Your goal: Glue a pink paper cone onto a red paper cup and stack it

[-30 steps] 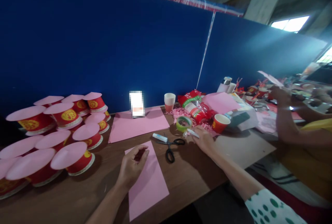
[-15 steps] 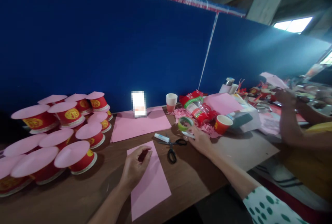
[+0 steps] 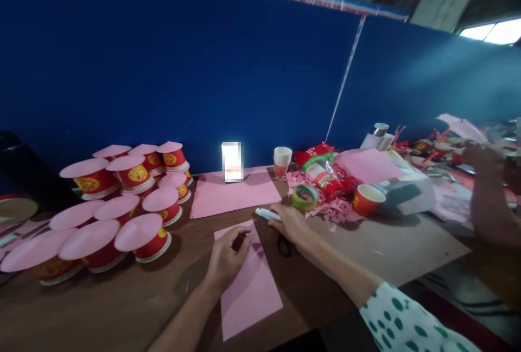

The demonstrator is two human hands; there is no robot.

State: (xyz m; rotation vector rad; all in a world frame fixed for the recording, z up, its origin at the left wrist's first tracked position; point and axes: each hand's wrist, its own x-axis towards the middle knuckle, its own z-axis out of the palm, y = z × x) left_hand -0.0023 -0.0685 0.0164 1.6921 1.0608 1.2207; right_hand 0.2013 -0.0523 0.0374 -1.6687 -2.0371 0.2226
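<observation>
My left hand (image 3: 230, 254) rests on a narrow pink paper sheet (image 3: 252, 303), loosely curled, with a gap between thumb and fingers and nothing visible in it. To its right, my right hand (image 3: 293, 225) has its fingers closed at the right end of a white pen-shaped tube (image 3: 266, 214); whether this is a marker or a glue pen I cannot tell. Beneath that hand a black scissors handle (image 3: 285, 245) shows, while the blades are hidden. A green tape roll (image 3: 305, 198) lies just beyond the right hand.
Red cups with pink cone tops (image 3: 138, 231) crowd the left side. Behind are stacked pink sheets (image 3: 236, 197), a blurred-out upright object (image 3: 232, 162) and a white-and-pink cup (image 3: 282, 161). Pink scraps (image 3: 337, 212), a red packet (image 3: 321, 170) and a red cup (image 3: 368, 200) lie right; a co-worker's arm (image 3: 490, 194) is beyond.
My right hand has moved left and nearer, from beside the tape roll to the white tube and over the scissors. My left hand stays on the sheet; the view has shifted slightly left.
</observation>
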